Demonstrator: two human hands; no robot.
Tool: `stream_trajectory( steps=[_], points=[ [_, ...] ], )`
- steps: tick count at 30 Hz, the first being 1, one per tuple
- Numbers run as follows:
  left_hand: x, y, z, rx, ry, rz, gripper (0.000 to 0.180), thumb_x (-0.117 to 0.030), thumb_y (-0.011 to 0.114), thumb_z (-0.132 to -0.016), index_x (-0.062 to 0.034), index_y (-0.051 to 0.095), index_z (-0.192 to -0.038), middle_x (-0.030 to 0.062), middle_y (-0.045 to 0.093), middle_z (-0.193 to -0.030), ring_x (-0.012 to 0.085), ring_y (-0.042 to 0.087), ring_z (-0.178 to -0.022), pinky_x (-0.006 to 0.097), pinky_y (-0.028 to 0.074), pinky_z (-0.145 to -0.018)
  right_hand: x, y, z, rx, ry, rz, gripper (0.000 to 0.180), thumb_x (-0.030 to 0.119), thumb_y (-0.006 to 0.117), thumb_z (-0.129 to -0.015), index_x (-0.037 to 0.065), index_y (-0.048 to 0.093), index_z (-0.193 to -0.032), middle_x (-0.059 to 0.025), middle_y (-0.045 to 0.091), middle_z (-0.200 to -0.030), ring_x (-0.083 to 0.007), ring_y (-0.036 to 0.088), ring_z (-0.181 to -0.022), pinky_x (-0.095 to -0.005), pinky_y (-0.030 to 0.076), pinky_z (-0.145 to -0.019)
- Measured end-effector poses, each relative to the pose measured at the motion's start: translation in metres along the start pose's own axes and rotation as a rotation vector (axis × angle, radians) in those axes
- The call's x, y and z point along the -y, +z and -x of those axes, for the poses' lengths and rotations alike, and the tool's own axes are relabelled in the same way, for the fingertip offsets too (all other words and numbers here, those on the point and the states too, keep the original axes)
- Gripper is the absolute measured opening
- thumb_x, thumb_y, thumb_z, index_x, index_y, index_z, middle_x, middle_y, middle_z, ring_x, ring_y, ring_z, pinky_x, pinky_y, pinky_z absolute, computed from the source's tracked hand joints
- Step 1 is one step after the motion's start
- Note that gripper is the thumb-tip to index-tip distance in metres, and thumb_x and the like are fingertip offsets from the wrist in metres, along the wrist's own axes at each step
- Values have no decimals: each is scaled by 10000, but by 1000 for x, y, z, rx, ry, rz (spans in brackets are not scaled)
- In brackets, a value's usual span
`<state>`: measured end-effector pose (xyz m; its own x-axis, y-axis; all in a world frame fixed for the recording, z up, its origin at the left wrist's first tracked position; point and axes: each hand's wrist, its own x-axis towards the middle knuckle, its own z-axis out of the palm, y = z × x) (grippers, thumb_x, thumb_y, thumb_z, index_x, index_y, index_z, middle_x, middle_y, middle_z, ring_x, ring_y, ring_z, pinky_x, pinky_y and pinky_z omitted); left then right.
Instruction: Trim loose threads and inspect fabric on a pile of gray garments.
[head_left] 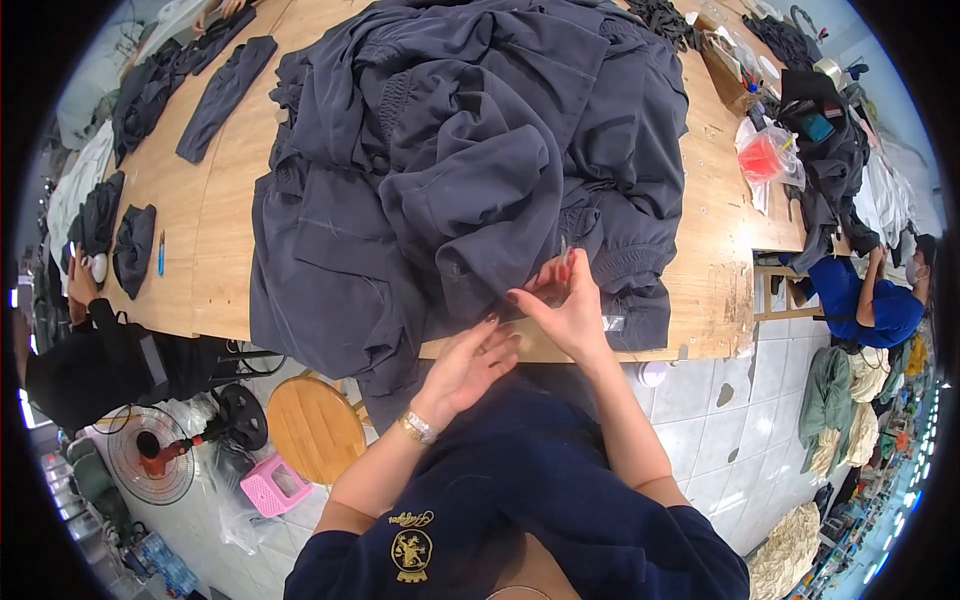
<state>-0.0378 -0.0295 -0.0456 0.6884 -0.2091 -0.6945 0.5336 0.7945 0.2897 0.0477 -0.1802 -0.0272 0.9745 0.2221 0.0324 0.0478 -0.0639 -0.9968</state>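
Note:
A big heap of dark grey garments (470, 180) with gathered elastic waistbands covers the middle of the wooden table in front of me. My left hand (470, 362) is at the table's near edge, its fingers stretched and apart, holding nothing. Just right of it, my right hand (568, 308) is raised at the front of the heap with curled fingers and the thumb pointing left. A small thin shiny thing (563, 245) shows at its fingertips, too blurred to name. Near that hand, a pale label (613, 323) lies on the dark cloth.
The wooden table (715, 240) carries a blue pen (161, 254), folded dark pieces (228, 98) and a red plastic cup in a bag (765, 157). A round stool (316, 428), fan (150, 455) and pink basket (275, 485) stand left below. Other people work at both sides.

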Motion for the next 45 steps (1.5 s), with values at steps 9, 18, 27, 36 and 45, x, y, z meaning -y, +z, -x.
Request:
stream_trajectory(
  steps=[9, 18, 27, 36, 45],
  points=[
    [-7, 30, 0, 219, 452, -115, 189, -80, 519, -910, 7, 572, -1070, 72, 629, -1038, 163, 598, -947, 348, 487, -861, 5, -10, -12, -200, 19, -258, 263, -63, 579, -826, 67, 351, -837, -1, 468, -757, -51, 471, -646, -179, 405, -574],
    [-72, 31, 40, 567, 513, -1626, 196, -182, 619, -848, -6, 663, -923, 120, 678, -822, 189, 659, -791, 287, 492, -759, 14, -14, -35, -345, -149, -72, 351, 60, 700, -807, 81, 350, -810, -6, 482, -781, -55, 440, -653, -189, 389, -599],
    [-125, 57, 11, -331, 1413, -1218, 276, -91, 739, -731, -34, 643, -983, 81, 636, -897, 172, 607, -750, 291, 474, -730, -14, -18, -73, -379, -204, 223, 273, 56, 677, -811, 41, 414, -882, -35, 524, -816, -95, 504, -700, -212, 433, -660],
    [-99, 58, 49, 232, 804, -1297, 131, -68, 670, -794, -22, 674, -917, 34, 661, -739, 84, 631, -722, 223, 479, -654, 0, -36, -64, -351, -49, -247, 220, -3, 589, -870, 62, 380, -888, -42, 559, -861, -80, 520, -775, -215, 436, -734],
    [-93, 42, 10, -136, 1035, -1222, 143, -106, 696, -780, -21, 622, -868, 37, 626, -745, 104, 572, -630, 233, 471, -631, 1, -41, -43, -382, 46, -509, 152, 210, 577, -925, 116, 467, -876, 6, 554, -783, -50, 475, -619, -198, 431, -571]
  ],
)
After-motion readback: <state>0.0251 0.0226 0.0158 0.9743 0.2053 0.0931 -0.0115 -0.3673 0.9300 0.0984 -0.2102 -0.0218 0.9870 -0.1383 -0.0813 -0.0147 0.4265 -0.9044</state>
